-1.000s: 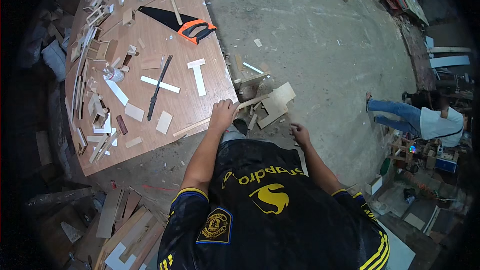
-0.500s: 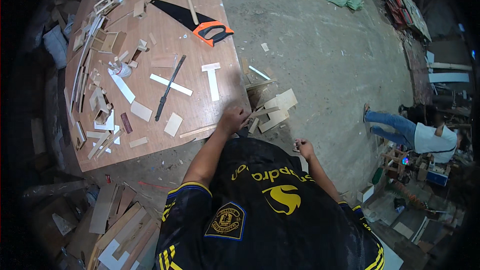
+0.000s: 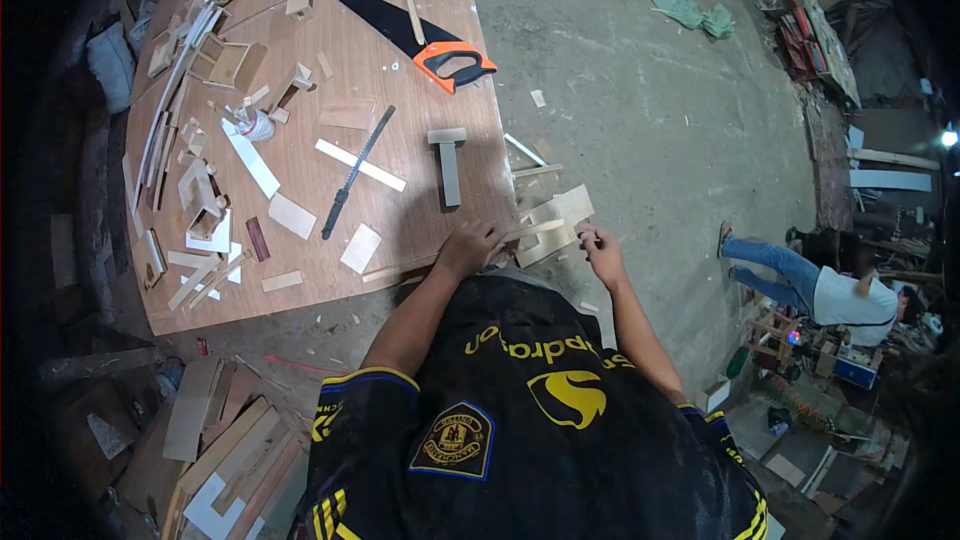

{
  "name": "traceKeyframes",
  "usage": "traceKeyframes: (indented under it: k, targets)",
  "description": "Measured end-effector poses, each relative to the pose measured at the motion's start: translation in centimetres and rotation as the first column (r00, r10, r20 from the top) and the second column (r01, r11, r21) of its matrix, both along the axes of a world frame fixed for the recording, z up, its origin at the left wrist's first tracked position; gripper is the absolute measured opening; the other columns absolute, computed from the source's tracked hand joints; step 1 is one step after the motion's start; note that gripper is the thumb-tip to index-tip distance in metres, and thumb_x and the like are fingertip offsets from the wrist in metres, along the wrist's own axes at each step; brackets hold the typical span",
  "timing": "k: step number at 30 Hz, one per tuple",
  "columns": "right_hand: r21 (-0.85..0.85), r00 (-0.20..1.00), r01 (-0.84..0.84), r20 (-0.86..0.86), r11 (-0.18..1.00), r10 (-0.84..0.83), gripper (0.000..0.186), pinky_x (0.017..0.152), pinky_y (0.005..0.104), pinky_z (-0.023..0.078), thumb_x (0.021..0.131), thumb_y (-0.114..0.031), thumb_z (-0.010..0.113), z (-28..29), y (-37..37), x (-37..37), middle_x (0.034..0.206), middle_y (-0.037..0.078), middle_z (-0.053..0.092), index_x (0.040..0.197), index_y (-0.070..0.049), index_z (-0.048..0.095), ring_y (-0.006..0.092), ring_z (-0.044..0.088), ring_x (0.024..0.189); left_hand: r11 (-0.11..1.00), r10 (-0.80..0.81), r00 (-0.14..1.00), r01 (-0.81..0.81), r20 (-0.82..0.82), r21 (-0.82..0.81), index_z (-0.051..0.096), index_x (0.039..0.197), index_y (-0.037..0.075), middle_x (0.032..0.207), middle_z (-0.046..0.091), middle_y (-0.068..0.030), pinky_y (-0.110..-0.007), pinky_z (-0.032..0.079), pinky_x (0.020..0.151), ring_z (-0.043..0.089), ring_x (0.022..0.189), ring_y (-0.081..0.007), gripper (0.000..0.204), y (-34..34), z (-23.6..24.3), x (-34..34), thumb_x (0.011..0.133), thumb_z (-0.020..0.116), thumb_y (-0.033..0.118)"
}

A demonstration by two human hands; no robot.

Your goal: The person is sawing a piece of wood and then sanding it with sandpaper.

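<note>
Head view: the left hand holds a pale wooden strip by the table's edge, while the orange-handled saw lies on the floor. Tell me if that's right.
Not quite: the saw is not on the floor. The head view shows the orange-handled saw lying on the table. The left hand does hold the pale wooden strip by the table's edge.

Wood strip (image 3: 536,231) pt. hidden by L hand (image 3: 470,247); R hand (image 3: 602,252) hold unclr; table (image 3: 300,162) cropped.
</note>
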State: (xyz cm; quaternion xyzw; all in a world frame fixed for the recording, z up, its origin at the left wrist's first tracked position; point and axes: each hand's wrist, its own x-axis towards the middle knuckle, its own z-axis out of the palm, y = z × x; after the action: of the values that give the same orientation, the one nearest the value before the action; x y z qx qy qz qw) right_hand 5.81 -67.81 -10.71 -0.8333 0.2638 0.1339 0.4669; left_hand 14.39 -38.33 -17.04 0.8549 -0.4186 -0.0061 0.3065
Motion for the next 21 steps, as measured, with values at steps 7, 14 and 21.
traceKeyframes:
  k: [7,14,21]
  targets:
    - [0.041,0.984,0.140,0.105,0.989,-0.144,0.026,0.064,0.0262,0.050,0.098,-0.021,0.053,1.6,1.7,-0.2,0.093,0.000,0.066,0.118,-0.008,0.063,0.0108,0.061,0.078,0.938,0.332,0.913,-0.345,-0.238,-0.013,0.061,0.097,0.007,0.087,0.056,-0.0099,-0.042,0.054,0.063,0.063,0.080,-0.0317,0.019,2.1,5.1,1.1,0.085,0.066,0.023]
    - [0.075,0.985,0.171,-0.043,0.982,-0.169,0.025,0.062,0.0262,0.050,0.098,-0.020,0.051,-1.7,0.4,-4.6,0.093,0.000,0.065,0.117,-0.008,0.063,0.0109,0.060,0.078,0.660,0.718,0.657,-0.748,-0.232,-0.076,0.054,0.117,0.003,0.106,0.057,-0.0226,-0.049,0.050,0.081,0.059,0.099,-0.0423,0.033,5.5,3.3,2.5,0.089,0.061,0.019]
    - [0.044,0.974,0.183,-0.146,0.982,-0.175,0.022,0.060,0.0268,0.049,0.097,-0.017,0.051,-2.9,-2.0,-7.6,0.090,0.001,0.065,0.113,-0.009,0.064,0.0111,0.060,0.073,0.621,0.756,0.602,-0.784,-0.257,-0.010,0.055,0.115,0.003,0.104,0.058,-0.0218,-0.049,0.053,0.072,0.062,0.091,-0.0418,0.030,5.4,2.1,2.0,0.093,0.057,0.023]
